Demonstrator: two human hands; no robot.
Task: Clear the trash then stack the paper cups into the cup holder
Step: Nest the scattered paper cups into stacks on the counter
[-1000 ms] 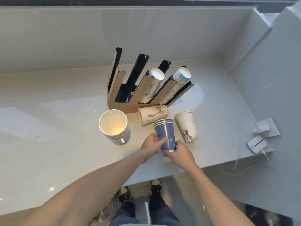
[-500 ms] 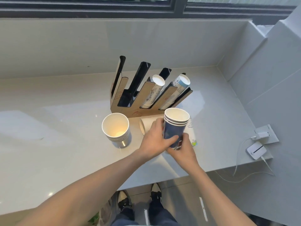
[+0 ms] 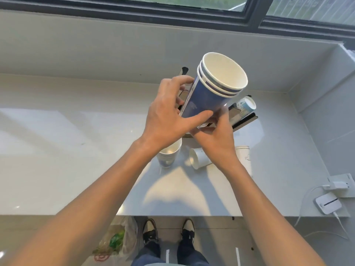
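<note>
A stack of three nested blue paper cups (image 3: 209, 96) is held up in the air, mouth tilted toward me and to the right. My left hand (image 3: 167, 116) grips its side and my right hand (image 3: 217, 131) holds its base from below. The stack hides most of the wooden cup holder (image 3: 244, 120); one slot with a cup (image 3: 246, 105) in it shows at the right. On the counter (image 3: 57, 150) below stand an upright stack of white cups (image 3: 169, 156), a white cup lying on its side (image 3: 197, 158) and an upright white cup (image 3: 245, 156).
A wall meets the counter at the back and right, with a window frame (image 3: 249, 18) above. A charger (image 3: 340, 184) and a small white device (image 3: 328, 205) with cables sit at the counter's right front corner. A plastic bag with trash (image 3: 115, 240) lies on the floor beside my shoes.
Both hands have lifted the blue cup stack off the counter, turned it mouth-up and raised it in front of the cup holder. The camera tilted upward.
</note>
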